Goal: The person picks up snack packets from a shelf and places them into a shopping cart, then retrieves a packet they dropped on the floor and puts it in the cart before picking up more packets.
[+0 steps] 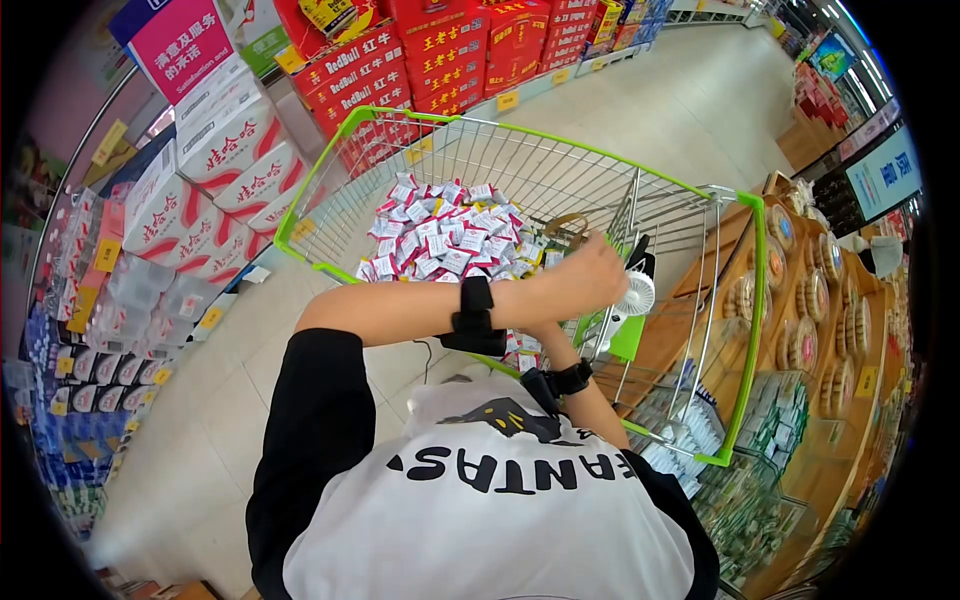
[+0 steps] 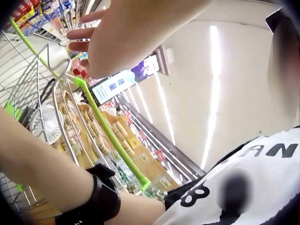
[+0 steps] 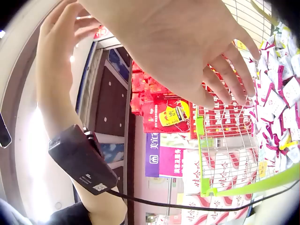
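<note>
My left hand [image 1: 590, 275] reaches across above my right hand [image 1: 543, 333], which it mostly hides in the head view. The left wrist view shows the left hand [image 2: 126, 40] with fingers loosely bent and slightly apart, with nothing seen in them. In the right wrist view the right hand [image 3: 187, 51] has loose, spread fingers, also with no object visible. Beside them, a large heap of small white-and-pink packets [image 1: 450, 235] lies in a green-rimmed shopping cart [image 1: 590, 155]. Any contact between the hands cannot be told.
A white fan [image 1: 635, 293] is at the cart's handle end, near a green panel [image 1: 627, 338]. Red drink cartons [image 1: 445, 60] and white cartons [image 1: 215, 190] line the left and far side. Wooden shelves [image 1: 850, 400] with round packages stand right. A cable [image 3: 187, 206] hangs from the left wrist camera.
</note>
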The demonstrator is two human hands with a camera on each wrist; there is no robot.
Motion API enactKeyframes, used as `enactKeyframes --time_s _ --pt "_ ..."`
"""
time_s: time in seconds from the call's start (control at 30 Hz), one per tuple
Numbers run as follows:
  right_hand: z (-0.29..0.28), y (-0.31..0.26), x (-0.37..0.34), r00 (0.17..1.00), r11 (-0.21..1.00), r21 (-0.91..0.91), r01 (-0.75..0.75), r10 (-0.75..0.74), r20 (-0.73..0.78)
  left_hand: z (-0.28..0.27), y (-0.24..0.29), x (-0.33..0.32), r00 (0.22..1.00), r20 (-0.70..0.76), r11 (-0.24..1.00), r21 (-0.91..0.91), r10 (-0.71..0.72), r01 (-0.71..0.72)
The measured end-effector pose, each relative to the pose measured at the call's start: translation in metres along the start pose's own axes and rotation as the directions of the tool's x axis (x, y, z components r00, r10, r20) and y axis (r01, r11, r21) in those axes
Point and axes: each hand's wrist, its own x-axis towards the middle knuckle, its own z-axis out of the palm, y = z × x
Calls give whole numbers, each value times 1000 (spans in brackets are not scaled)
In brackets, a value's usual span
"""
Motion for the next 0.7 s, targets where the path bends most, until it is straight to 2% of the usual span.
enactKeyframes --time_s 0.03,0.07,0.1,0.13,0.2,0.23,0.3,0.33,0.4,0.43,0.5,0.57,0.63,0.7 --pt "-17 -21 10 1000 1000 -2 -4 4 -3 1 6 2 996 -68 999 5 48 -48" --pt "-56 -69 34 974 901 387 -196 133 183 -7 8 6 996 -63 998 28 66 -64" --pt "-79 -99 49 904 625 666 -407 169 393 -12 8 10 995 -65 997 24 69 -68" --pt "-81 -104 51 904 624 666 -408 175 390 -16 9 14 993 -90 996 60 76 -71" --pt "-83 -115 53 961 693 674 -255 109 252 -18 12 18 985 -141 992 97 99 -85" --pt "-86 -120 55 962 694 673 -257 115 249 -20 14 20 984 -143 992 92 103 -90" --pt "-94 -135 66 919 498 774 -390 257 297 -22 21 22 984 -123 988 90 132 -122" --pt "-95 -139 69 919 498 775 -390 264 293 -23 25 23 983 -125 988 85 137 -127" --pt "-96 -149 75 862 582 638 -504 389 325 -29 34 24 976 -149 986 79 159 -149" --pt "-97 -154 75 861 581 639 -505 394 323 -33 38 25 975 -151 986 75 162 -152" --pt "-103 -172 79 893 548 712 -438 358 274 -43 46 28 968 -188 986 65 165 -155" --pt "-104 -180 80 888 549 713 -437 388 245 -55 53 29 965 -187 983 64 183 -174" --pt "-109 -180 86 944 659 679 -325 272 189 -65 61 29 962 -186 979 63 200 -192" --pt "-111 -184 92 951 697 649 -304 261 165 -74 67 27 950 -172 966 48 259 -255"
